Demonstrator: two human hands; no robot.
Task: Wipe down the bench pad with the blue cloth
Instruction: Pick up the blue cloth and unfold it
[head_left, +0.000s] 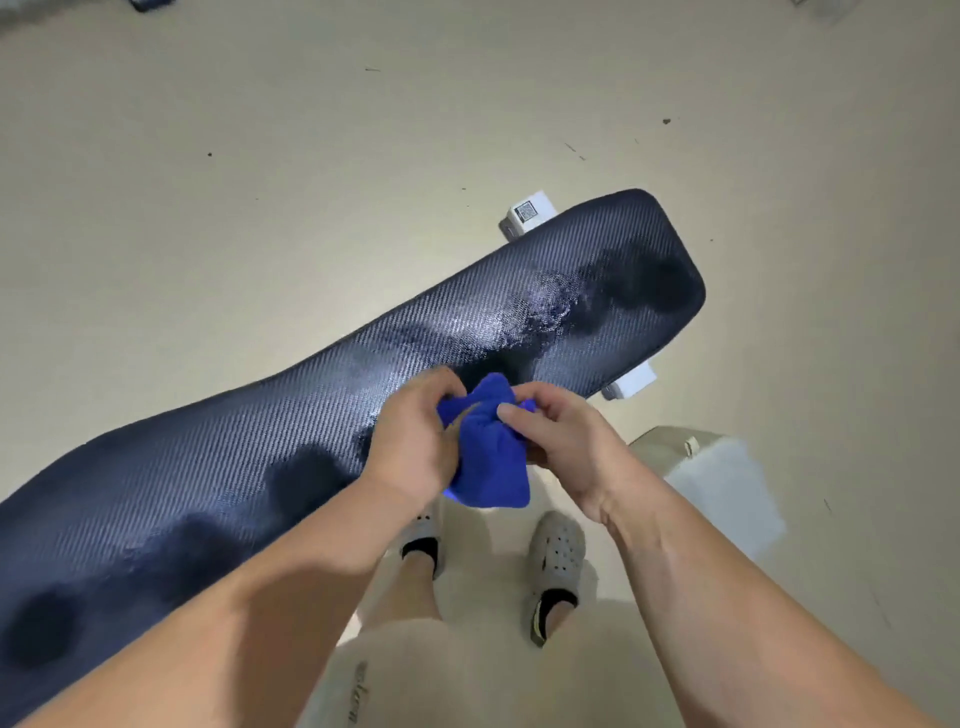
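— What fills most of the view?

— The floor (260, 156), pale and bare-looking, and across it the bench pad (545, 301), a long dark slab with a woven, carbon-like pattern, running from the lower left up to its rounded end at the upper right. A shiny streak sits near that far end, and darker patches dot its length.

— What carries it?

— White frame feet (530, 213) peek out at the far end, one on each long side.

— And the person?

— Standing at the pad's near long edge, in grey clogs (556, 551). A pale box (717, 478) sits on the floor by the right foot.

— The hands?

— The left hand (415, 441) and right hand (561, 436) meet over that near edge, both with fingers curled tight onto the blue cloth (488, 462).

— Where is the cloth?

— Bunched between the two hands, its lower part hanging past the pad's edge; I cannot tell whether it touches the pad.
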